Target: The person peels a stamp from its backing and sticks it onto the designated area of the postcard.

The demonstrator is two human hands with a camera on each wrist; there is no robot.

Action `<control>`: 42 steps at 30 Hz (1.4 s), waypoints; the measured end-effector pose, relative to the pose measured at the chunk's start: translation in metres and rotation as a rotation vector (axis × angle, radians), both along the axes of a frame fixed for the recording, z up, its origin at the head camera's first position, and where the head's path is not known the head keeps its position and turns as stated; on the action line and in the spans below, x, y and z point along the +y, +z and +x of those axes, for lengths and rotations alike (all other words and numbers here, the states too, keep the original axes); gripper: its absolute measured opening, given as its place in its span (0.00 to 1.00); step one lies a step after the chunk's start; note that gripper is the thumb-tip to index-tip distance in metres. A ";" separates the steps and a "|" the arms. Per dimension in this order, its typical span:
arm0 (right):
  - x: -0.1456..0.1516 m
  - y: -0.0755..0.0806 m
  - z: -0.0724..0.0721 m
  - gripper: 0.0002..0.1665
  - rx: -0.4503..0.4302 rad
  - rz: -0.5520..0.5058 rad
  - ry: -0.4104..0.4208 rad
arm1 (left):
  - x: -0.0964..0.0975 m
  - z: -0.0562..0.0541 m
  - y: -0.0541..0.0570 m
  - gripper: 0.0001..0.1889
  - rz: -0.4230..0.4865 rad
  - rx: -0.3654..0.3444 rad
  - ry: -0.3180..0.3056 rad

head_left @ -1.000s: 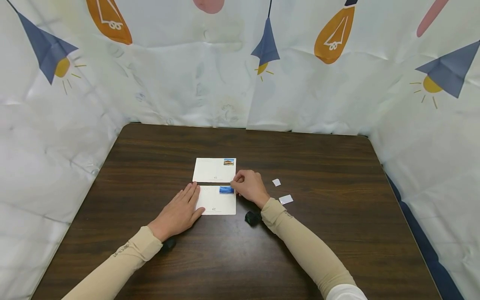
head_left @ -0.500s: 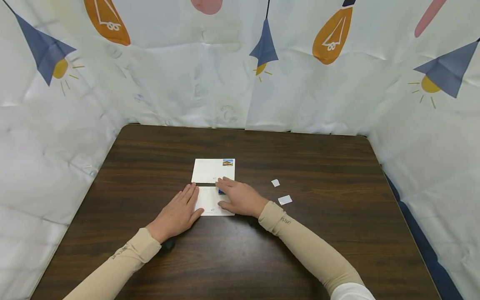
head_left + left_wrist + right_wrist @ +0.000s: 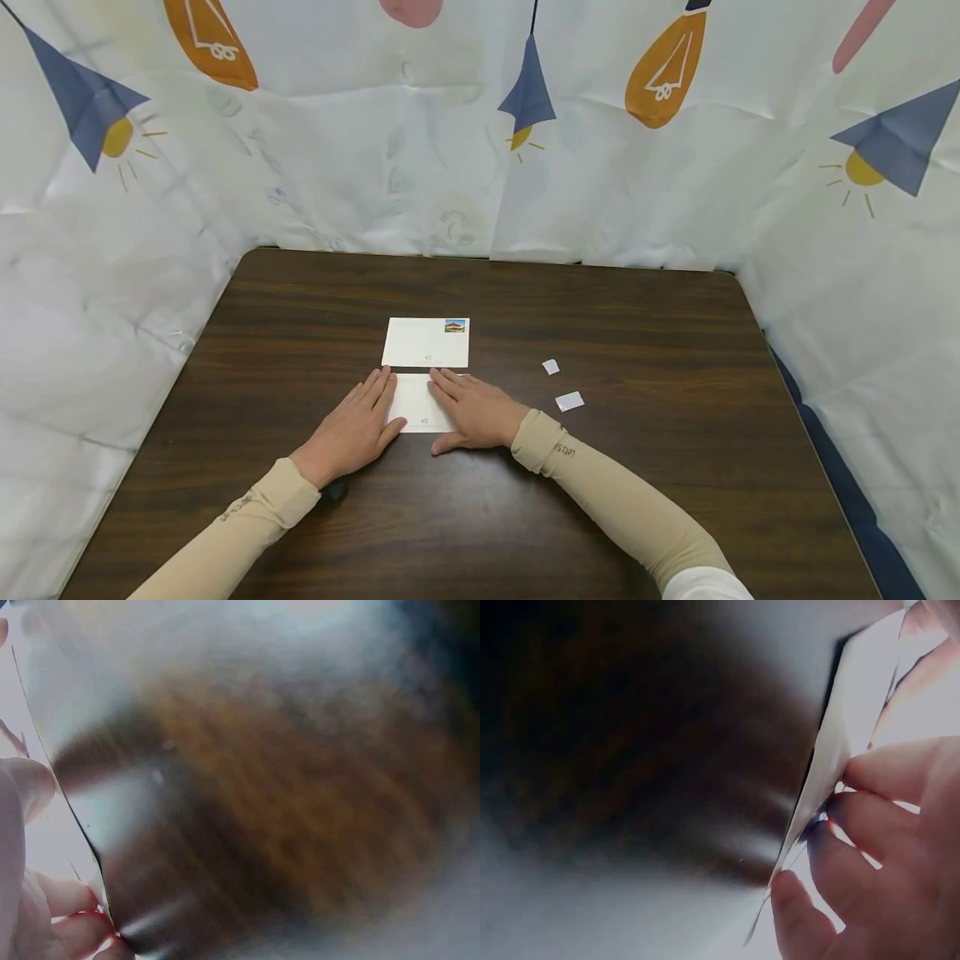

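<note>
Two white postcards lie on the dark wooden table, one behind the other. The far postcard (image 3: 412, 343) bears a small stamp (image 3: 454, 326) with a building on it in its top right corner. My left hand (image 3: 351, 429) rests flat with straight fingers on the left edge of the near postcard (image 3: 416, 402). Across that card's right part my right hand (image 3: 483, 412) lies flat, thumb spread toward me, covering the blue stamp. In the right wrist view, straight fingers (image 3: 892, 769) press along the card's face; the left wrist view shows fingertips (image 3: 79, 930) at its edge.
Two small white paper pieces, a smaller one (image 3: 551, 367) and a larger one (image 3: 570, 402), lie to the right of the cards. A white curtain (image 3: 337, 167) with printed lamps surrounds the table (image 3: 637, 350) at the back and sides.
My right hand has gone from pinching at the blue stamp's right edge to lying flat over it, then slid slightly toward me. My left hand has stayed in place.
</note>
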State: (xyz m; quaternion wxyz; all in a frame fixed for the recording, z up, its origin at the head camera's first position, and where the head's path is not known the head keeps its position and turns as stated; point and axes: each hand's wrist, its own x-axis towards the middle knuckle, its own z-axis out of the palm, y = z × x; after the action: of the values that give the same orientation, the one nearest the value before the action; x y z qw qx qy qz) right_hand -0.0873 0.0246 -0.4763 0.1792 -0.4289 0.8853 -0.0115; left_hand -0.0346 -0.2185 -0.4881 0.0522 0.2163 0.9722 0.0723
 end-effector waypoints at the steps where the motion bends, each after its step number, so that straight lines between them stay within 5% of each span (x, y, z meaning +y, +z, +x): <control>1: 0.000 0.000 0.001 0.62 0.008 0.013 0.002 | 0.000 0.000 0.000 0.38 0.001 0.000 0.002; 15: 0.001 0.000 0.009 0.67 0.052 0.056 -0.014 | 0.000 0.003 0.003 0.39 -0.005 -0.016 0.015; 42: 0.019 0.007 0.001 0.66 0.053 0.057 -0.009 | 0.004 0.002 0.006 0.38 -0.064 -0.014 0.020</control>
State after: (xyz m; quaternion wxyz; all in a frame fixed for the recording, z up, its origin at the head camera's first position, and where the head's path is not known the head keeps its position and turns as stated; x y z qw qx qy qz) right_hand -0.0865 0.0437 -0.4692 0.1675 -0.4198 0.8917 0.0243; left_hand -0.0328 -0.2148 -0.4816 0.0651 0.2043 0.9758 0.0430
